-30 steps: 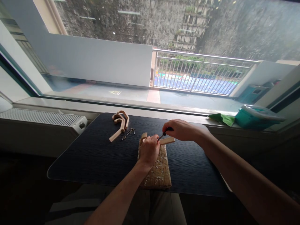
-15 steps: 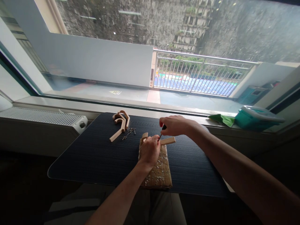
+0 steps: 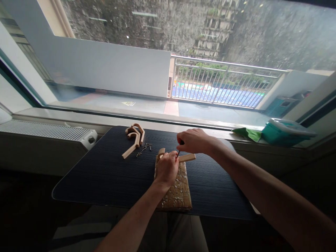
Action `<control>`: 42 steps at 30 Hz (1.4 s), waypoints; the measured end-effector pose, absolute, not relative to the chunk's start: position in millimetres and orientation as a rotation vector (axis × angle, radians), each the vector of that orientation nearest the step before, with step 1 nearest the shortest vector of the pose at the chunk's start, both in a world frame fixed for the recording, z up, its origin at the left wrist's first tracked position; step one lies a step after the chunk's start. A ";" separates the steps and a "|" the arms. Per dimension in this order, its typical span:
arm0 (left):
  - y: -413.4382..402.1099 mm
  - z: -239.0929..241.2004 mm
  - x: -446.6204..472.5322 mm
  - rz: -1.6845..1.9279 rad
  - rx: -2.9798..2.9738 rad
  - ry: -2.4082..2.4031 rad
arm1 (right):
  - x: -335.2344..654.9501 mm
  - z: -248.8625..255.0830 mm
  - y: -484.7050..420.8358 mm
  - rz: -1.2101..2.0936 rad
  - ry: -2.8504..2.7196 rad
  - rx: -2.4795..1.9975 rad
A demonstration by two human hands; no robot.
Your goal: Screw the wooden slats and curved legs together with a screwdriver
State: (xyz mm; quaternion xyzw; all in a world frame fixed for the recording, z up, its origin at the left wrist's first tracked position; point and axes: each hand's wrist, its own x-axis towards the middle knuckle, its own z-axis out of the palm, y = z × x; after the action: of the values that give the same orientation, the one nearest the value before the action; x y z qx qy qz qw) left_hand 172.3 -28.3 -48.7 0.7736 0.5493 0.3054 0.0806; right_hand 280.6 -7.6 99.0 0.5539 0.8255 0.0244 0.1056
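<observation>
My left hand [image 3: 167, 168] is closed around the middle of a pale wooden hook [image 3: 187, 158], pressing it against a rough, tape-wrapped board [image 3: 180, 190]. The hook's curved end shows left of the fingers and its straight end juts out to the right. Above it, my right hand [image 3: 193, 140] grips the dark handle of a screwdriver [image 3: 178, 153]. The thin shaft slants down to the wood beside my left fingertips. The screwdriver's tip is hidden there, and whether a screw sits under it I cannot tell.
Further left on the black table [image 3: 105, 178] lie more wooden hooks [image 3: 131, 149] and several loose screws [image 3: 144, 149]. A window sill beyond holds a green cloth [image 3: 248, 133] and a teal plastic box [image 3: 286, 133]. A white radiator [image 3: 49, 136] stands at the left.
My right hand has turned slightly about the screwdriver handle, its wrist shifting a little. My left hand stays on the hook. The whole view has drifted slightly.
</observation>
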 end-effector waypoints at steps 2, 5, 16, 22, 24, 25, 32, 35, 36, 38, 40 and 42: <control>-28.2 -47.9 172.3 0.896 2.311 1.641 | 284.1 97.5 -6.3 0.004 2.489 1.598; -28.0 -48.1 172.3 0.889 2.325 1.631 | 286.5 94.1 -4.4 -0.027 2.545 1.575; -28.0 -49.7 172.6 0.886 2.323 1.640 | 288.7 95.0 -3.6 -0.040 2.538 1.635; -27.7 -50.6 173.5 0.898 2.319 1.658 | 283.6 91.4 -0.7 0.048 2.486 1.725; -27.9 -50.4 173.3 0.905 2.315 1.659 | 281.8 94.1 -1.5 0.051 2.450 1.766; -27.9 -50.3 173.2 0.907 2.313 1.659 | 282.0 96.1 -2.1 0.021 2.458 1.763; -27.4 -51.0 173.3 0.940 2.329 1.636 | 290.5 99.3 -1.8 -0.155 2.589 1.653; -28.1 -51.0 173.4 0.956 2.319 1.653 | 287.9 95.9 -1.0 -0.028 2.501 1.755; -28.4 -50.9 173.4 0.955 2.316 1.656 | 286.8 95.7 -1.3 0.002 2.472 1.773; -28.7 -50.6 173.2 0.948 2.314 1.653 | 285.7 96.7 -2.6 0.001 2.467 1.755; -28.5 -50.7 173.1 0.940 2.311 1.643 | 286.0 97.5 -3.8 -0.071 2.525 1.683; -28.0 -51.2 173.0 0.942 2.314 1.641 | 286.9 96.5 -4.0 -0.109 2.571 1.643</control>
State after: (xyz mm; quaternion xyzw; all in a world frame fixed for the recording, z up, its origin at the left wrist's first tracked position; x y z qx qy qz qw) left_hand 173.0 -28.0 -51.2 0.7719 0.5474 0.3142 0.0761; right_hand 286.9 -4.0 96.5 0.5377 0.8412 -0.0358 0.0441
